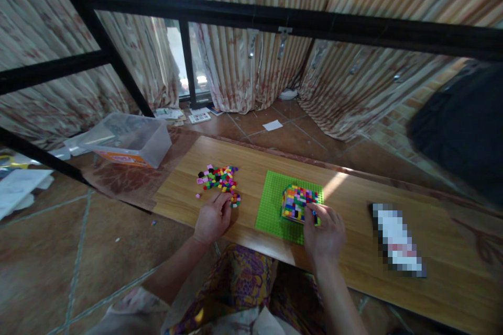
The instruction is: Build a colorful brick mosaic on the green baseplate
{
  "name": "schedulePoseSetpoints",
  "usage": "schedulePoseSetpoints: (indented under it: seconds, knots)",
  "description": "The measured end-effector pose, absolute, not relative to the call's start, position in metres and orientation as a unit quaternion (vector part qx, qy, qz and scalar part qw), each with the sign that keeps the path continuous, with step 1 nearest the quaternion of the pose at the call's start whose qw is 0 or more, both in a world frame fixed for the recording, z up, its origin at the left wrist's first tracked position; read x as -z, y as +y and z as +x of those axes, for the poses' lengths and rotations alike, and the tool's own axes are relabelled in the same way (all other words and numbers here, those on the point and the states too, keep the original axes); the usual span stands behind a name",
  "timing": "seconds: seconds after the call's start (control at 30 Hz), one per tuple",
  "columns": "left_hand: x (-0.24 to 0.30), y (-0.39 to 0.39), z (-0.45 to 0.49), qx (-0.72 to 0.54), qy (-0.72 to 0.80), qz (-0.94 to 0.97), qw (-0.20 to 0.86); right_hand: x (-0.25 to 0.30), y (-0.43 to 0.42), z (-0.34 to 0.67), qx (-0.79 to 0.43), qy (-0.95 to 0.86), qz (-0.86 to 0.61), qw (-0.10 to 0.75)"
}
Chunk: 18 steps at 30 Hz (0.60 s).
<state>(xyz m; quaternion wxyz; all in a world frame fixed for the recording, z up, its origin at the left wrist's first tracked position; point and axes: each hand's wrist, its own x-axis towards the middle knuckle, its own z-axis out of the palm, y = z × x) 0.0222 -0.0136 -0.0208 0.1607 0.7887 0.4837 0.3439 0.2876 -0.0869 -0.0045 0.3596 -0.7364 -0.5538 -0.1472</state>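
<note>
Multicoloured, a brick block (293, 201) is standing right of the frame's centre, the right hand (325, 233) covering its edge, the left hand (214, 217) lying beside loose bricks (220, 178), either grip's closure being impossible to tell.

Your left hand (213, 218) is at the near edge of the loose bricks (220, 176) on the worktop (247, 167), fingers bent, grip unclear. Your right hand (325, 234) has its fingertips at the near right corner of the multicolored brick block (294, 200), which sits on the green baseplate (271, 204). Translucent bin (157, 142) beyond the worktop's left end, pixelated item (396, 241) lying well right of your right hand.
</note>
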Motion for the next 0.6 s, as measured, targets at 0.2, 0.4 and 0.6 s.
schedulePoseSetpoints:
  seconds: [0.2, 0.4, 0.6]
  knots:
    - [0.0218, -0.0131, 0.0225, -0.346, 0.486, 0.788, 0.155, 0.0040, -0.0862, 0.2868, 0.147, -0.548, -0.739, 0.362]
    - [0.0199, -0.0137, 0.0231, -0.340, 0.486, 0.790, 0.153, 0.0034, -0.0901, 0.2877, 0.160, -0.555, -0.735, 0.355]
    - [0.0205, -0.0124, 0.0228, -0.342, 0.487, 0.790, 0.147, -0.0006, -0.0920, 0.2840, 0.143, -0.564, -0.729, 0.361]
